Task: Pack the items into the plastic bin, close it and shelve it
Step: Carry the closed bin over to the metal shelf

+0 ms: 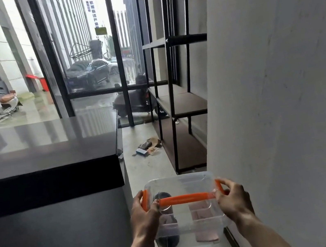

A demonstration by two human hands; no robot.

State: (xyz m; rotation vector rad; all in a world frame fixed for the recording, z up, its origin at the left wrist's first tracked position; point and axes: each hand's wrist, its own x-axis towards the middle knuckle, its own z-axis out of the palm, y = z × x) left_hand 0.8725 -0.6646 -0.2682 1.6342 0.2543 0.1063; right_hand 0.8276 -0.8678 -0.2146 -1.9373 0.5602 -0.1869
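A person carries a clear plastic bin (185,212) with both hands, held in the air in the aisle between a dark counter (41,148) and a grey wall (280,82). The left hand (145,214) clamps the bin's left end at an orange latch (145,200); the right hand (233,200) clamps the opposite end. An orange handle (186,198) lies across the shut lid between them. Inside, a dark round item (168,241) and a pinkish flat one (203,224) show through the walls. The load looks light, the thin plastic stiff but slick and likely to flex, so a grip on both ends or the handle suits it. A black shelf (178,103) stands beyond the bin, its boards bare.
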